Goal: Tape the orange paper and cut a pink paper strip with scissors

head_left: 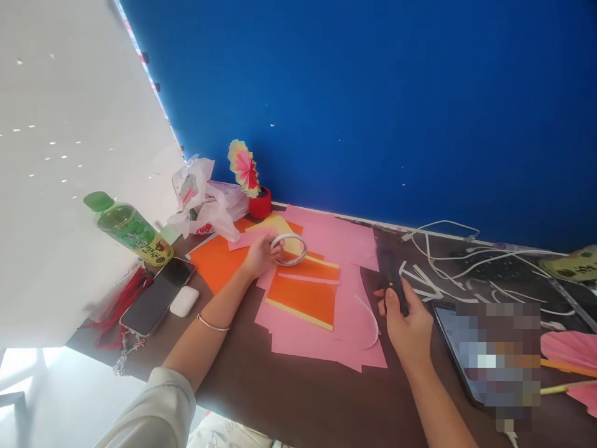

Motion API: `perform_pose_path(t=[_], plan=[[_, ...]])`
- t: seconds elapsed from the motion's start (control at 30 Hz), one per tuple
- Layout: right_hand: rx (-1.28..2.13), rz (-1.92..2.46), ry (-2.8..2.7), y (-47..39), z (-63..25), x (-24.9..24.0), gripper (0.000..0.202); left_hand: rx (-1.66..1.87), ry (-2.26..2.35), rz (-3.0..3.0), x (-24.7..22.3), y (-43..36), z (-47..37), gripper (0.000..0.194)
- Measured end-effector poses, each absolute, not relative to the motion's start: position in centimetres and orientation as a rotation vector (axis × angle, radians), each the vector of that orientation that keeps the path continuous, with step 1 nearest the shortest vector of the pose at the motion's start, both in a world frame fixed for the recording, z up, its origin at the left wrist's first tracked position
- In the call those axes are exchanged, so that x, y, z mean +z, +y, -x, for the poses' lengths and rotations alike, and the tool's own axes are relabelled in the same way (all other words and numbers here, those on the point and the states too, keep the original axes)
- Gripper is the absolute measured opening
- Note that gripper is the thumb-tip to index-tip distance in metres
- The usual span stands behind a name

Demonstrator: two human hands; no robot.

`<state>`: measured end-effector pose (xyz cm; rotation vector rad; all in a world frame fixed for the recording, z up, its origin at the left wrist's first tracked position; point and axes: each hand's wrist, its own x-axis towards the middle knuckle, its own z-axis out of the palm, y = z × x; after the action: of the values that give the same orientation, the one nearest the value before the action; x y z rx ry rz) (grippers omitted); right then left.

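My left hand (263, 254) grips a roll of white tape (304, 254) by its left side, just above the papers. Fingers closed, my right hand (407, 317) holds a slim black tool (390, 277), upright and a bit blurred, at the right of the papers. Between the hands lie pink sheets (349, 305) with orange paper (303, 295) on top; the orange has yellow strips along its edges and a pink strip across it. A thin white curved strip (374, 323) rests on the pink sheets.
At left are a green-capped bottle (135, 233), a black phone (157, 297), a white case (184, 302) and a plastic bag (205, 199). A paper fan stands in a red pot (260, 203) behind. White cables (433, 255), paper strips and a tablet (466, 354) lie at right.
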<state>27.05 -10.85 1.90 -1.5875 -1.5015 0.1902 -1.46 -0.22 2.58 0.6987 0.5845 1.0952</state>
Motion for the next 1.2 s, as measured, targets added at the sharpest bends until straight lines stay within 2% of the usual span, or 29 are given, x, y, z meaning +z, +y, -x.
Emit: perform_pose_path(t=[0.1, 0.2, 0.43, 0.53, 0.6, 0.7, 0.9, 1.03, 1.2], plan=[[-0.135, 1.809, -1.583, -10.1, -28.3, 1.3, 0.052, 1.090, 0.443, -0.551, 3.0, -0.5, 1.4, 0.023], [-0.409, 1.926, -1.699, -9.9, -29.5, 0.8, 0.049, 1.071, 0.384, -0.471, 3.2, -0.9, 1.1, 0.019], [-0.583, 2.116, -1.663, -10.1, -28.7, 1.0, 0.040, 1.020, 0.307, -0.432, 3.4, -1.8, -0.1, 0.012], [-0.390, 1.831, -1.766, -10.0, -26.2, 1.4, 0.034, 1.009, 0.299, -0.398, 3.4, -2.2, -0.7, 0.011], [-0.105, 1.573, -1.921, -10.1, -23.7, 1.9, 0.033, 0.985, 0.278, -0.368, 3.4, -2.6, -1.1, 0.010], [0.269, 1.420, -2.059, -10.3, -19.6, 3.0, 0.033, 0.960, 0.246, -0.338, 3.6, -3.1, -1.7, 0.008], [0.624, 1.305, -1.731, -9.4, -16.7, 4.9, 0.019, 1.003, 0.373, -0.482, 4.0, -3.7, -2.5, 0.021], [0.871, 1.255, -1.389, -9.2, -17.3, 5.1, 0.022, 1.022, 0.608, -1.106, 4.1, -4.8, -2.1, 0.026], [1.035, 1.159, -1.292, -10.1, -17.2, 4.4, 0.023, 1.001, 0.729, -2.021, 3.7, -6.7, -1.0, 0.030]])
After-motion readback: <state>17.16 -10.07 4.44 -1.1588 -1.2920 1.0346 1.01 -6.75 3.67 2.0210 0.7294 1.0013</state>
